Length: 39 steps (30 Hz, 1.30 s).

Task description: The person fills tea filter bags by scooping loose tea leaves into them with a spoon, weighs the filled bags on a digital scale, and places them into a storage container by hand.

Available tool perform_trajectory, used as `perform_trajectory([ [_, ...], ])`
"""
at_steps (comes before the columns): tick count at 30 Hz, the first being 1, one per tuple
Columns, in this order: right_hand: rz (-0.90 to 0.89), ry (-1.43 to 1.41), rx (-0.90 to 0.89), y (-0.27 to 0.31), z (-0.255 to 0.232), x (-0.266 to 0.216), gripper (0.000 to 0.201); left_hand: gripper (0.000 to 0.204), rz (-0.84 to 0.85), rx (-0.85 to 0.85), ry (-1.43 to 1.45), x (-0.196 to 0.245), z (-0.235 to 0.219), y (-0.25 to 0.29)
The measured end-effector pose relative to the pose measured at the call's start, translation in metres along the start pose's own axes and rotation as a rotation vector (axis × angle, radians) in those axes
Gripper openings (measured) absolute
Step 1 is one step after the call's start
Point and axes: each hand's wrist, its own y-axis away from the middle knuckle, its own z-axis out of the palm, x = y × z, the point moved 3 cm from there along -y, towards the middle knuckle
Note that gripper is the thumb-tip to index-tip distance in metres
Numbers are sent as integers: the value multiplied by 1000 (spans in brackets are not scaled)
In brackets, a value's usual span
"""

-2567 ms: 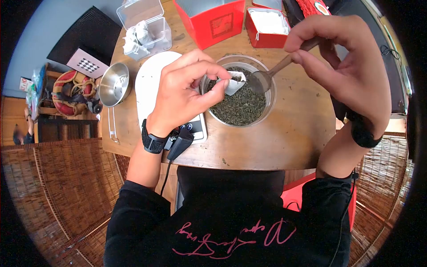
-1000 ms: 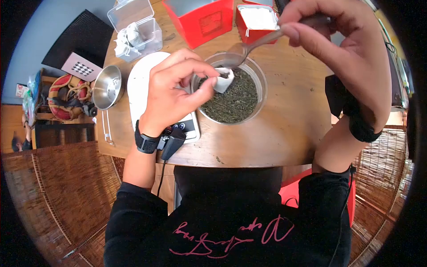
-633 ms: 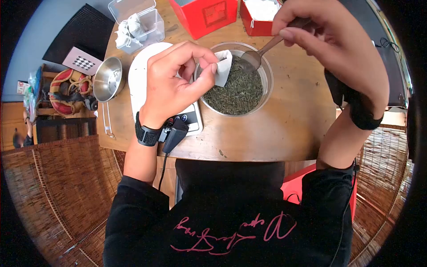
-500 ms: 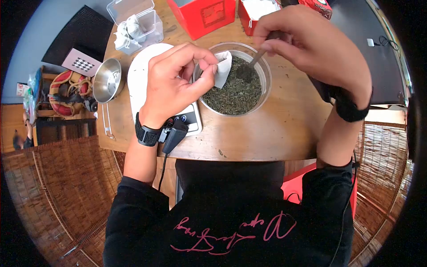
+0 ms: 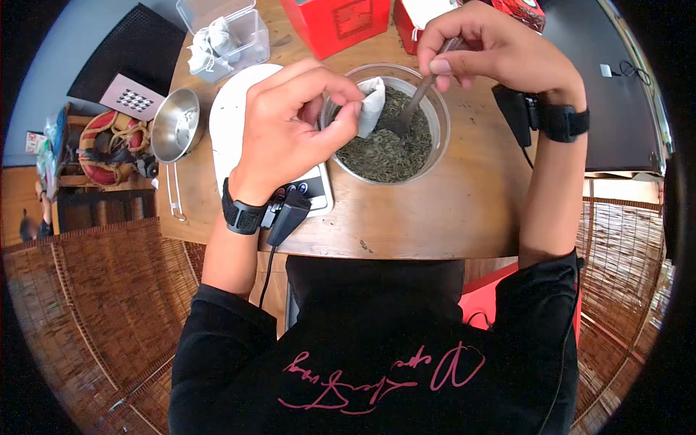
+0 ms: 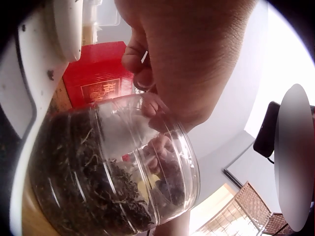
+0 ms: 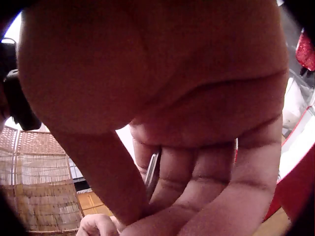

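Observation:
My left hand (image 5: 290, 134) pinches a small white tea bag (image 5: 373, 105) between thumb and forefinger. The bag hangs over the left part of a clear plastic jar (image 5: 444, 134) partly filled with dark dry tea leaves (image 5: 384, 163). From the right, my right hand (image 5: 500, 54) grips a spoon (image 5: 418, 98) by its handle, and the spoon's bowl is sunk among the leaves. The left wrist view shows the jar's ribbed side (image 6: 108, 167) with leaves against it. In the right wrist view, curled fingers hide most of the spoon handle (image 7: 151, 172).
A white kitchen scale (image 5: 232, 123) lies left of the jar, partly under my left arm. Beyond it are a steel pan (image 5: 174, 127) and a plastic box (image 5: 255, 47) holding filled bags. Red boxes (image 5: 337, 29) stand behind; a dark flat surface (image 5: 580, 94) is at right.
The spoon was tilted over the tea bag's mouth a second ago; it has since swung right and down into the leaves. My left hand keeps its pinch on the tea bag.

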Motion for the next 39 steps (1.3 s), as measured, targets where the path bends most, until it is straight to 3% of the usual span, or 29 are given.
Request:
perform_trajectory([
  [4, 64, -122, -16, 2, -5, 8, 16, 14, 14, 1, 1, -3, 3, -1],
  [5, -37, -164, -33, 0, -8, 16, 17, 14, 19, 5, 16, -3, 3, -1],
  [10, -35, -238, 9, 8, -16, 27, 18, 16, 21, -18, 42, -4, 0, 1],
  [18, -165, -308, 338, 28, -36, 22, 13, 14, 19, -23, 50, -4, 0, 1],
  [23, -148, -190, 469, 29, -34, 8, 13, 14, 26, -17, 36, -2, -1, 1],
  [27, -95, 12, 395, 30, -35, 4, 16, 13, 27, -13, 17, 0, -3, 0],
  [32, -124, 79, 465, 33, -20, -17, 13, 15, 20, -14, 24, 2, -4, 1],
  [34, -257, 226, 439, 32, -20, -25, 11, 16, 33, 0, 5, -2, -3, 0],
  [39, -279, 335, 467, 40, -8, -43, 10, 17, 37, 0, -38, 0, -2, 0],
])
